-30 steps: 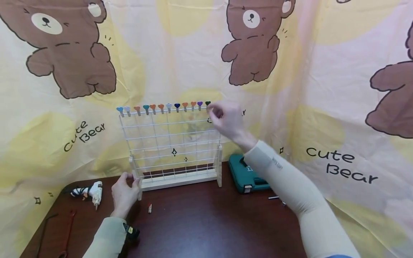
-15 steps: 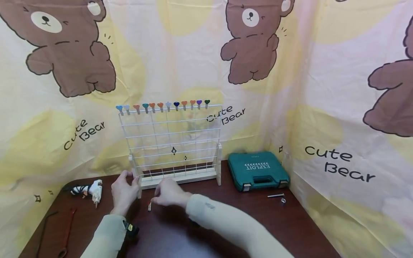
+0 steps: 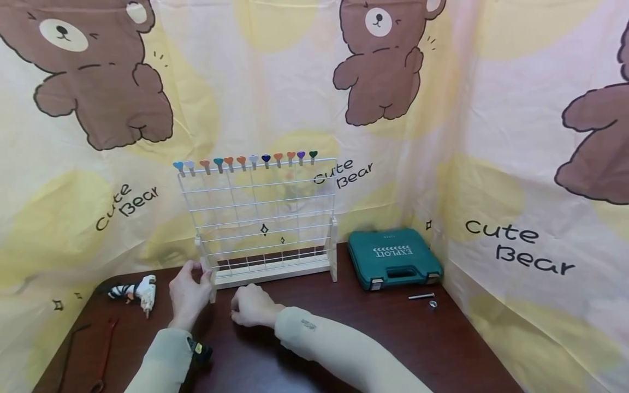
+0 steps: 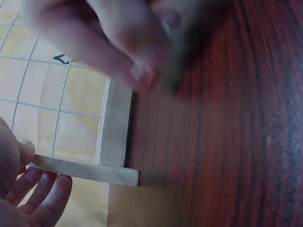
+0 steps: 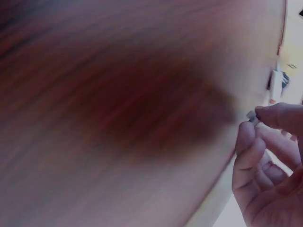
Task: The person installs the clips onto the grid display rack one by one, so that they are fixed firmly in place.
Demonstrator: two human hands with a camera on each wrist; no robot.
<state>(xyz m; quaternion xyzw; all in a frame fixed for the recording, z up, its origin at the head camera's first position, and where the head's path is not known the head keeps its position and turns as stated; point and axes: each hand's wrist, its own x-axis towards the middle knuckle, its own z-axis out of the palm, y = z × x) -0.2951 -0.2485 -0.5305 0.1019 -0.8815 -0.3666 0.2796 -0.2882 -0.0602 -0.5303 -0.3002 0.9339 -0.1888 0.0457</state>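
Observation:
A white wire grid rack with a wooden base (image 3: 275, 274) stands at the back of the table. Along its top wire sits a row of small heart-topped clothespins, among them a purple clothespin (image 3: 301, 156) and a dark green clothespin (image 3: 313, 155). My left hand (image 3: 188, 297) grips the rack's left wooden side piece (image 4: 85, 170), thumb on one face and fingers on the other. Low over the table before the rack, my right hand (image 3: 254, 307) pinches a small clothespin (image 5: 252, 117) between thumb and forefinger. A bit of red shows at its end in the left wrist view.
A green tool case (image 3: 395, 256) lies right of the rack, with a bolt (image 3: 421, 297) and a nut (image 3: 432, 304) before it. At left lie a white glue gun (image 3: 146, 292), a red wrench (image 3: 105, 349) and a dark hex key (image 3: 66, 355).
My right hand has come down from the rack's top right to the table and picked up the clothespin lying there. My left hand has stayed on the rack.

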